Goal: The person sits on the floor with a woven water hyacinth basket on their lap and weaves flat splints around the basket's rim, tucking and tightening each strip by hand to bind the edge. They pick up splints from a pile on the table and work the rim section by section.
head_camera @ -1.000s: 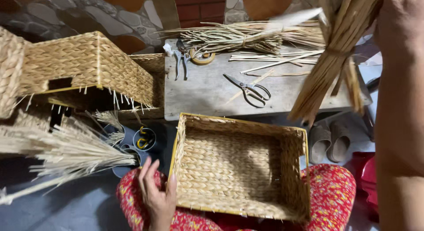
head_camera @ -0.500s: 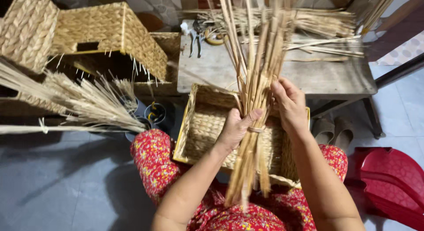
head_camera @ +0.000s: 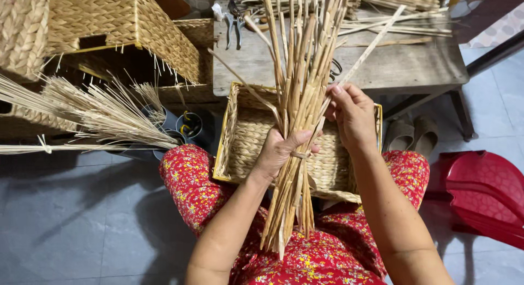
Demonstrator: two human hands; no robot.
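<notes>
While the left hand (head_camera: 281,151) wraps closed around the tied waist of a bundle of dried reed stalks (head_camera: 300,99), the bundle stands nearly upright over the person's lap, its upper ends fanning out above the wooden surface (head_camera: 404,67) and its cut ends hanging over the red floral cloth (head_camera: 322,258) on the knees. The right hand (head_camera: 353,115) sits just beside the bundle's right edge, fingers curled, pinching a single stalk (head_camera: 371,48) that slants away up to the right. Behind both hands a shallow rectangular woven basket (head_camera: 243,140) rests on the lap. Pliers (head_camera: 234,23) lie on the surface; an upturned woven basket (head_camera: 117,23) stands at left above loose straw (head_camera: 93,110).
</notes>
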